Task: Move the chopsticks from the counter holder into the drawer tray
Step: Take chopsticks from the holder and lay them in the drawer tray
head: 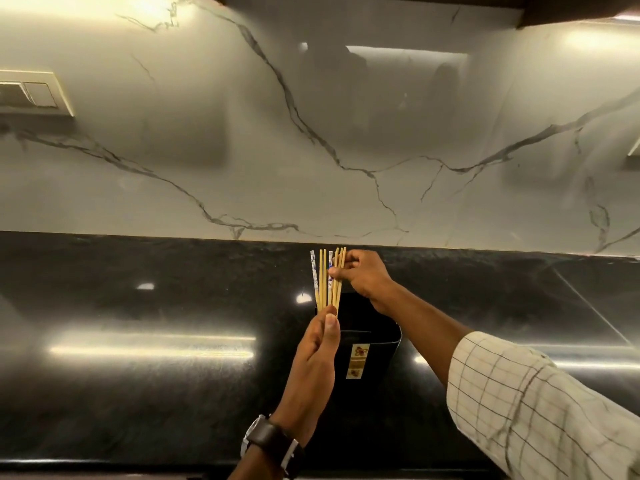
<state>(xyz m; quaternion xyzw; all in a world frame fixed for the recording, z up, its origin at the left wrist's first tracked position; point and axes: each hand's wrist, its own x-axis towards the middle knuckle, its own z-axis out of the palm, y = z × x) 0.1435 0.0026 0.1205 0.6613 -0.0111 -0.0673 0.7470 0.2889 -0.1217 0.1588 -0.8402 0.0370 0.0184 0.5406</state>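
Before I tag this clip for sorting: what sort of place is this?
Most likely a home kitchen: a polished black counter, a veined marble backsplash, and chopsticks above a black holder.

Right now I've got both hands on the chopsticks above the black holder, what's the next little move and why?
Probably draw the fanned chopsticks together and lift them straight up. The left hand pinches them low, by the rim of the black holder, and the right hand grips near their tops, but they splay apart. Whether their lower ends have left the holder cannot be seen. No drawer tray is in view.
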